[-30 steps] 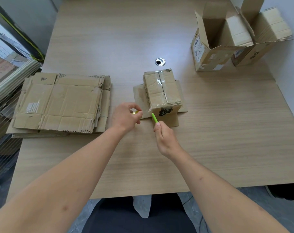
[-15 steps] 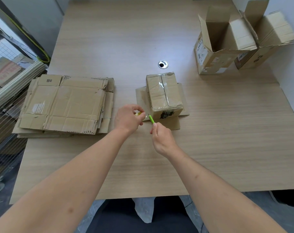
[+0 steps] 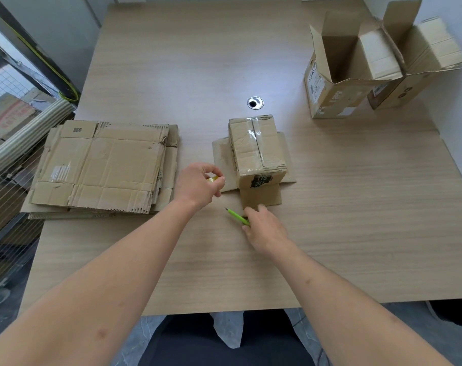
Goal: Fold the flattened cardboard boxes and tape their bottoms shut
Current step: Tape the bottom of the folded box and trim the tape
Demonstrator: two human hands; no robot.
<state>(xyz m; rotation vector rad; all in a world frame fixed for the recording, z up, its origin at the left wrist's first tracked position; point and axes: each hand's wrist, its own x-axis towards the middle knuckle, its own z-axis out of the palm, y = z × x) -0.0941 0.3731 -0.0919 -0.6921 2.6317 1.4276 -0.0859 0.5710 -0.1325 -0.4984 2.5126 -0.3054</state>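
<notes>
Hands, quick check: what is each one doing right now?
Left hand: curled, pinching a small yellowish item, probably tape; too hidden to be sure.
Right hand: holding the green cutter.

The green cutter (image 3: 237, 216) has been pulled back from the front of the taped box (image 3: 256, 151), where its tip was raised right by the left hand (image 3: 198, 184) a second ago, and it's now laid low over the table (image 3: 356, 207), nearer the front edge, still gripped by the right hand (image 3: 264, 228). That hand has been drawn back toward the front edge too, so a clear gap has been opened between the two hands. The small yellowish roll is still pinched in the left hand, but no longer met by the cutter.
</notes>
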